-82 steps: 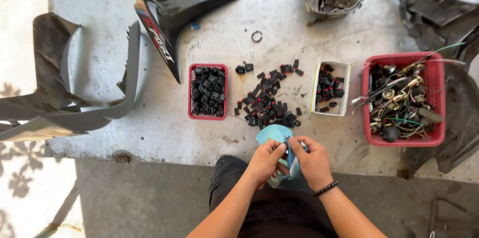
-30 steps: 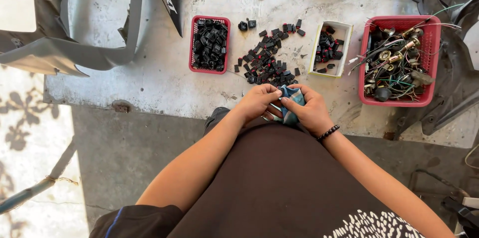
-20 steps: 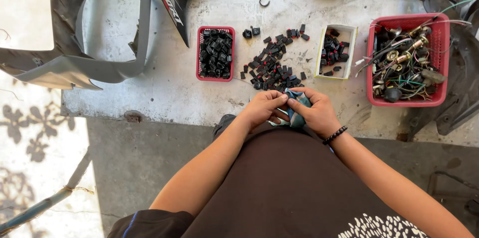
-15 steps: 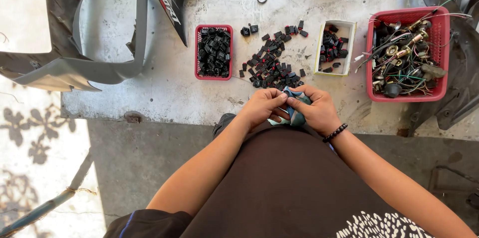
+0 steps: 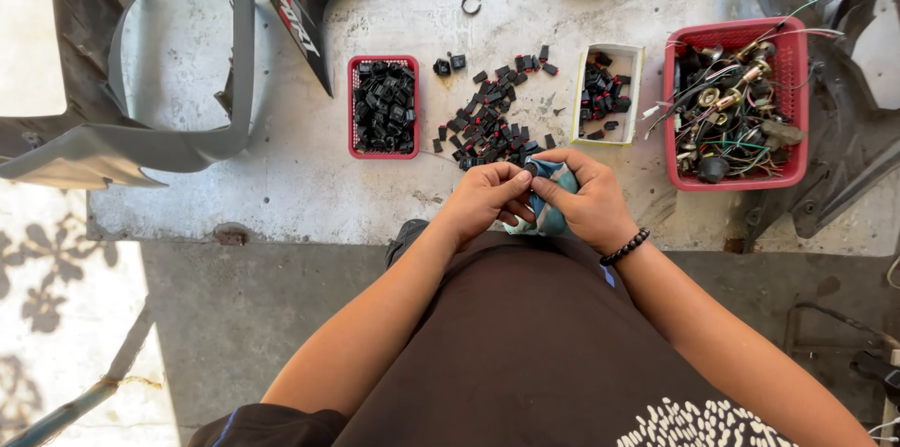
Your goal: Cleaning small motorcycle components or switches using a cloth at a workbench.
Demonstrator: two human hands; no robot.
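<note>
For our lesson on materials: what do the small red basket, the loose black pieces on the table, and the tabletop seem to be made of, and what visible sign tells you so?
Small red basket: probably moulded plastic, with a uniform red and a thin rim.
Loose black pieces: likely hard plastic, blocky, dull black with slight sheen.
Tabletop: looks like concrete or painted stone, pale grey, rough, stained and chipped at the edge.

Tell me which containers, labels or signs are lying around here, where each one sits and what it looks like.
Small red tray: centre left of the table, rectangular, full of black plastic bits.
White box: right of the loose black pile, narrow, rectangular, a few dark bits inside.
Large red basket: far right, rectangular, full of wires and bulb sockets.
Decal: on the black panel at the top, red and white lettering.
No signs or screens.
</note>
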